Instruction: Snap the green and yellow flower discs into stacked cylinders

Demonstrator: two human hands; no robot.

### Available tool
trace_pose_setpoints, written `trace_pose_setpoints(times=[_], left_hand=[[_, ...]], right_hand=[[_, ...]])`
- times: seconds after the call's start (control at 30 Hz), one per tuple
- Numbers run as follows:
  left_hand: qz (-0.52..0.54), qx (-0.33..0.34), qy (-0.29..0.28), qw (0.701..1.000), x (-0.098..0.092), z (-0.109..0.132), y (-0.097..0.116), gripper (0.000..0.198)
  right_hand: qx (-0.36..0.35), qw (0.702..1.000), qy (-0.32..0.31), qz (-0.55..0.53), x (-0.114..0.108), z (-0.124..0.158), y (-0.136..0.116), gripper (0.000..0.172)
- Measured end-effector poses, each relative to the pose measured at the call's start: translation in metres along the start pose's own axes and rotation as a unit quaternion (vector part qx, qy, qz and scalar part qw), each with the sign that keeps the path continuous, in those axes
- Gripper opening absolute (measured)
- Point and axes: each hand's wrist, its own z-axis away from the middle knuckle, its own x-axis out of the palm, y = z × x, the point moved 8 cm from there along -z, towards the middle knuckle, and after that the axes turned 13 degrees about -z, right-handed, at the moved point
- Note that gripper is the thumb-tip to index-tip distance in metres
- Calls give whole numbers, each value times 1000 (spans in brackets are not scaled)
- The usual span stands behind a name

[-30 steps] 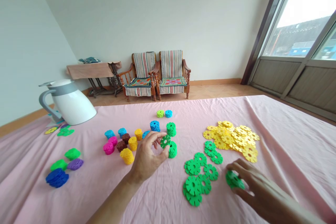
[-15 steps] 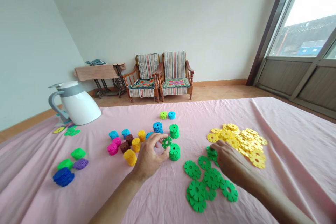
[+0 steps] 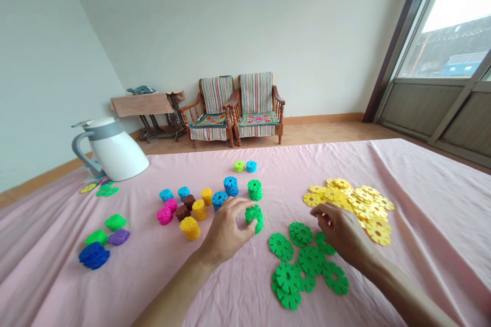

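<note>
Trouble could be starting at the near green stack [image 3: 254, 216], which is standing upright on the pink-covered surface [image 3: 429, 209] within the curve of the left hand [image 3: 228, 227]. Thumb and forefinger are bracketing it, and a nudge from either could be sending the upper discs askew, since they appear to be merely resting on each other. The far green stack [image 3: 254, 190] is standing just beyond, so a hard push could be disturbing that too. The right hand [image 3: 341, 230] is arching, fingers bent and bunched, beside the loose green discs [image 3: 312, 260] and the yellow heap [image 3: 345, 196]; a dragging wrist could be mixing the 2 colours, because they are lying so near each other.

The left hand is covering the near stack's lower left edge and is hiding part of the blue stack [image 3: 220, 200] behind it. The right hand is masking part of 1 green disc and the heap's nearer edge. Whether the left hand is actually gripping the stack, or the right is pinching anything, one cannot fairly tell from this angle. Both forearms are running out of view below.
</note>
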Motion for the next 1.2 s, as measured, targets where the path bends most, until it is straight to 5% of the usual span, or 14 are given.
trace_pose_setpoints(times=[1.07, 1.2], left_hand=[[-13, 7, 11, 1000, -9, 2, 12, 26], [3, 52, -95, 994, 9, 12, 38, 18]], right_hand=[[10, 1000, -18, 3, -4, 0, -2, 30], [8, 1000, -17, 1, -5, 1, -3, 29]])
